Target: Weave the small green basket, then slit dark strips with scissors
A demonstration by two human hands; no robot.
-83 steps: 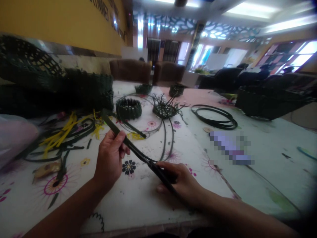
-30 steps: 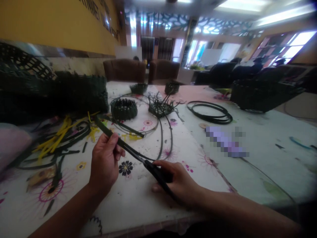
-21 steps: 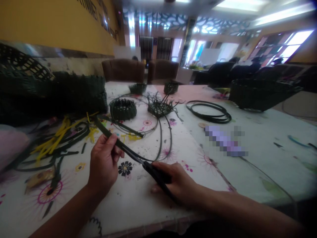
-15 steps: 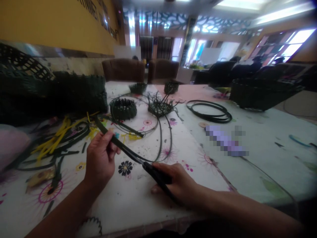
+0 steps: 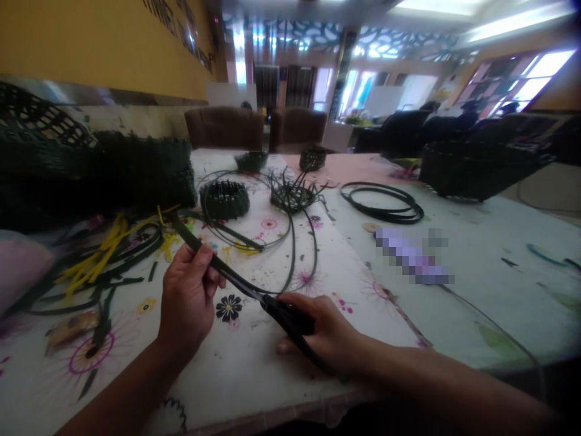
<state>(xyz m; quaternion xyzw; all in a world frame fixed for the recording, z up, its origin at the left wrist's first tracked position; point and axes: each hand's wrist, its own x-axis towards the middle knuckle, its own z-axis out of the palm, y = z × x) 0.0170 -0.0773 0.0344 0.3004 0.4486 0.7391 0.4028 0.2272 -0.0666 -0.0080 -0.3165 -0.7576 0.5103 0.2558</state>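
Over a flower-patterned bench (image 5: 236, 381), the left hand (image 5: 188, 297) pinches a flat dark green strip (image 5: 224, 271) and the right hand (image 5: 324, 333) grips black-handled scissors (image 5: 282, 315), their blades along the strip; the hands are apart. Beyond them stand a small woven basket (image 5: 224, 203) and a second basket (image 5: 294, 198) bristling with loose ends; yellow strips (image 5: 104, 248) lie left.

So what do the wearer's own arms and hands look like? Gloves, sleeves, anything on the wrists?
The left hand and right hand are gloveless. The left forearm and right forearm are bare too, with no sleeve, watch or bracelet visible. No rings show, though some fingers are partly hidden.
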